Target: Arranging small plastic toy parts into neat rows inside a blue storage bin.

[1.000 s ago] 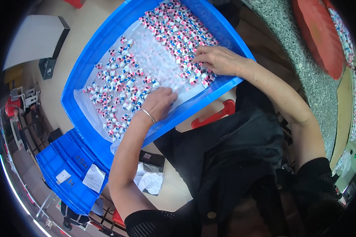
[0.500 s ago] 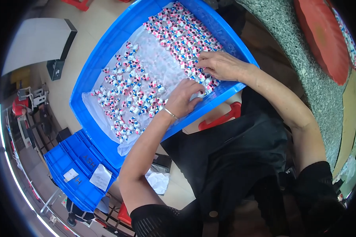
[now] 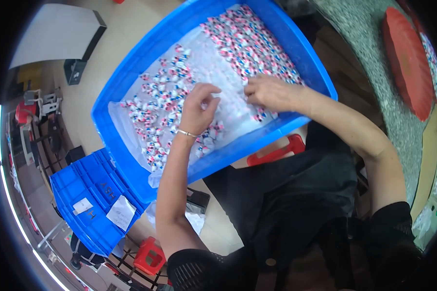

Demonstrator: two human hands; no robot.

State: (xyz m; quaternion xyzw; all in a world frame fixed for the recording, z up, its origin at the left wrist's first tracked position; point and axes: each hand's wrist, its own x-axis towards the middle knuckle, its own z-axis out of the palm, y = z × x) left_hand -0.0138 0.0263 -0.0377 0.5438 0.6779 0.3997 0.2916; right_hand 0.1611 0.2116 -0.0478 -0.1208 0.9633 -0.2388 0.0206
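Note:
A blue plastic bin (image 3: 126,68) lined with a white sheet (image 3: 223,116) holds many small figurines in white, pink, blue and black. On its right side the figurines (image 3: 257,48) stand packed in close rows; on its left they lie loosely scattered (image 3: 155,116). Above the inner edge of the loose ones hovers my left hand (image 3: 199,107), fingers bent and thumb apart, with nothing visible between them. My right hand (image 3: 277,94) is at the near end of the rows, its fingers closed and pointing down; whatever they hold is hidden.
Stacked blue crates (image 3: 90,203) with paper notes stand at the lower left. A red stool (image 3: 279,149) is under the bin's near edge, another red stool (image 3: 149,256) farther left. On the right, a speckled stone counter (image 3: 369,63) bears a red scalloped tray (image 3: 408,65).
My left hand has moved left and away from the rows, over the loose figurines. My right hand stays by the rows. The whole view has shifted slightly.

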